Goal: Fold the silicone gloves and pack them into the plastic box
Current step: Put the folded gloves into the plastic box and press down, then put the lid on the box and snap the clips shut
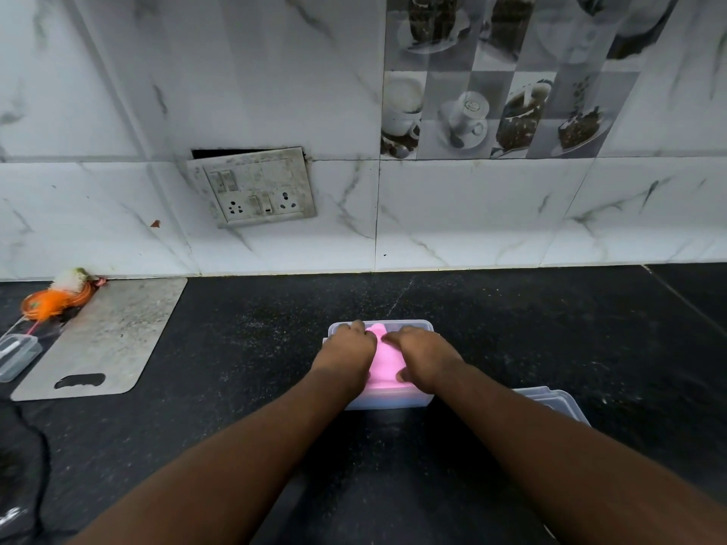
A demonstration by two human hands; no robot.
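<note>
Black stone counter (236, 348) fills the bottom of the frame, with white wall tiles above it. One clear plastic box (393, 401) sits in the middle, and pink silicone gloves (387, 361) lie inside it (I cannot count them). Two hands press down on the pink: the left hand (348, 350) and the right hand (425, 356), fingers flat and close together. One lid (558, 405) lies just right of the box. One grey cutting board (106, 336) lies at the left.
</note>
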